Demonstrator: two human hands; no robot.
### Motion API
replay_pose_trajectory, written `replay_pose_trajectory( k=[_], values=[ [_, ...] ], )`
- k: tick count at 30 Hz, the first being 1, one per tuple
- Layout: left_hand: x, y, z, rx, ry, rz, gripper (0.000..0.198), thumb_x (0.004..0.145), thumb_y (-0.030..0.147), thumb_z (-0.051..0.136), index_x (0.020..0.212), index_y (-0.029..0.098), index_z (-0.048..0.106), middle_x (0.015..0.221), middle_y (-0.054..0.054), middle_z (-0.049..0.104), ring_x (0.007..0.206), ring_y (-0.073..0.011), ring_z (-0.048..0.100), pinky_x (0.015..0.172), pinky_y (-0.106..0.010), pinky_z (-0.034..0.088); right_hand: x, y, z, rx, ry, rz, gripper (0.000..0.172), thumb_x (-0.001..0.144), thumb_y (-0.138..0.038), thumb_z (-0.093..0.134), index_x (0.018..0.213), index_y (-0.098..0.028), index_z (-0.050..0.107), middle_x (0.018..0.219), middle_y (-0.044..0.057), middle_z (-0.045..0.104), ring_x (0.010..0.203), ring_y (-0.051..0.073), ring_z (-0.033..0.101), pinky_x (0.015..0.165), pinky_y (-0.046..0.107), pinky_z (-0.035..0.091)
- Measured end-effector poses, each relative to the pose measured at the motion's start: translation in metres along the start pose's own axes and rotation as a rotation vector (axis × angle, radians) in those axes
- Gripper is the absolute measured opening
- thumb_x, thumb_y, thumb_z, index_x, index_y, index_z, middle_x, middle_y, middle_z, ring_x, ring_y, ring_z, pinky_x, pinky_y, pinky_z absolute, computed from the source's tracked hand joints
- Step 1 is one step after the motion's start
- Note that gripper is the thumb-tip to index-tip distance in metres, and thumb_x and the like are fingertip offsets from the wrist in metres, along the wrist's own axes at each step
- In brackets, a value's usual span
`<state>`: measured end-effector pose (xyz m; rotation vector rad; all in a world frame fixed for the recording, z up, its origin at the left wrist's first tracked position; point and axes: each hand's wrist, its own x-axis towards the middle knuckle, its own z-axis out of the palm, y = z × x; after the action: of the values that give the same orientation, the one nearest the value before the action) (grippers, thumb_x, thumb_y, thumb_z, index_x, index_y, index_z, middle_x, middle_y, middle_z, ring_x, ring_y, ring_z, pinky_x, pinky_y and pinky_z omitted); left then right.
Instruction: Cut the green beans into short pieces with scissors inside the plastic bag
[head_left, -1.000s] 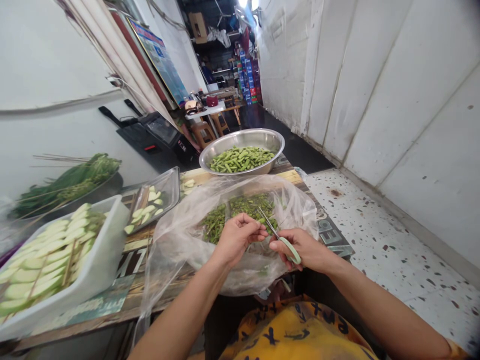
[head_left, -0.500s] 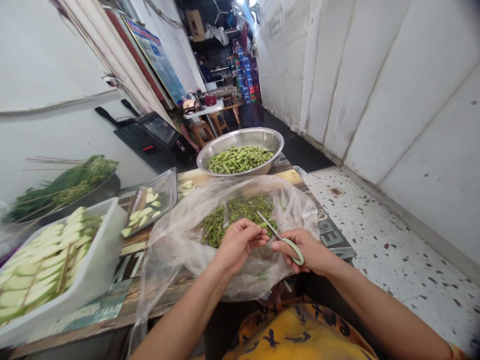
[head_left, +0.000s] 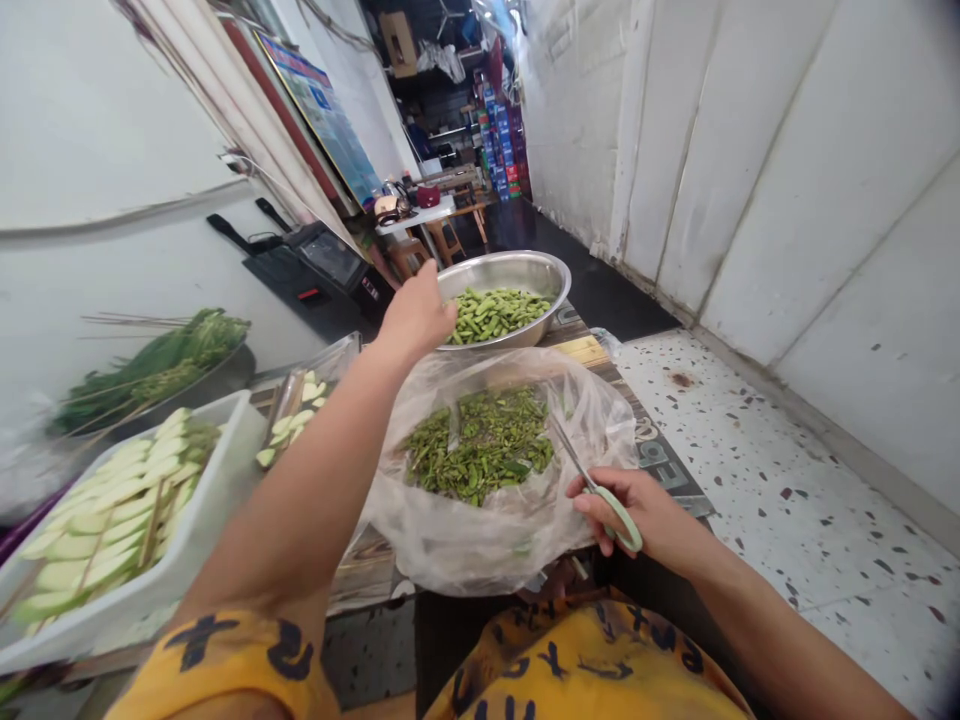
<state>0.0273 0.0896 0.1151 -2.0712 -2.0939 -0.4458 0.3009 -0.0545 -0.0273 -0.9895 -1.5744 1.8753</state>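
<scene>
My left hand (head_left: 417,316) is stretched out over the near rim of a steel bowl (head_left: 541,270) full of cut green pods (head_left: 499,311); whether it holds a pod is hidden. My right hand (head_left: 637,510) grips green-handled scissors (head_left: 592,480), blades pointing up and left over a clear plastic bag (head_left: 450,540). The bag lies open on the wooden table (head_left: 581,350) and holds green trimmings (head_left: 480,450).
A white tub (head_left: 202,520) of skewered pale vegetable slices stands at the left. Behind it are a metal tray (head_left: 339,385) with more slices and a dish of leafy greens (head_left: 157,365). A speckled floor (head_left: 787,490) and white wall are on the right.
My left hand left the spot by the scissors and reached forward to the steel bowl. My right hand drew slightly right and down with the scissors.
</scene>
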Motion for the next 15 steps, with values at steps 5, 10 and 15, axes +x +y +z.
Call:
replay_pose_trajectory(
  k=[5, 10, 15],
  values=[
    [-0.077, -0.039, 0.011, 0.229, -0.412, 0.054, 0.087, 0.063, 0.056, 0.066, 0.137, 0.019, 0.038, 0.132, -0.014, 0.052, 0.120, -0.0334, 0.049, 0.098, -0.039, 0.038, -0.006, 0.014, -0.022, -0.073, 0.149, -0.001, 0.042, 0.081, -0.055, 0.056, 0.094, -0.015, 0.057, 0.051, -0.003, 0.049, 0.045, 0.010, 0.046, 0.039, 0.019, 0.030],
    [-0.104, -0.102, 0.048, 0.213, -0.433, -0.261, 0.079, 0.066, 0.049, 0.061, 0.134, 0.012, 0.042, 0.123, -0.019, 0.059, 0.111, -0.0322, 0.056, 0.088, -0.035, 0.043, 0.001, 0.018, -0.023, -0.100, 0.150, 0.017, 0.044, 0.080, -0.057, 0.055, 0.093, -0.014, 0.057, 0.051, -0.003, 0.049, 0.045, 0.010, 0.045, 0.038, 0.019, 0.029],
    [-0.092, -0.113, 0.061, -0.351, -0.333, -0.558, 0.025, 0.061, 0.040, 0.062, 0.064, 0.015, 0.060, 0.058, -0.004, 0.060, 0.067, -0.0226, 0.061, 0.062, -0.029, 0.047, 0.005, 0.017, -0.015, -0.100, 0.131, 0.007, 0.043, 0.079, -0.055, 0.058, 0.092, -0.015, 0.056, 0.053, -0.003, 0.048, 0.046, 0.011, 0.048, 0.037, 0.019, 0.029]
  ],
)
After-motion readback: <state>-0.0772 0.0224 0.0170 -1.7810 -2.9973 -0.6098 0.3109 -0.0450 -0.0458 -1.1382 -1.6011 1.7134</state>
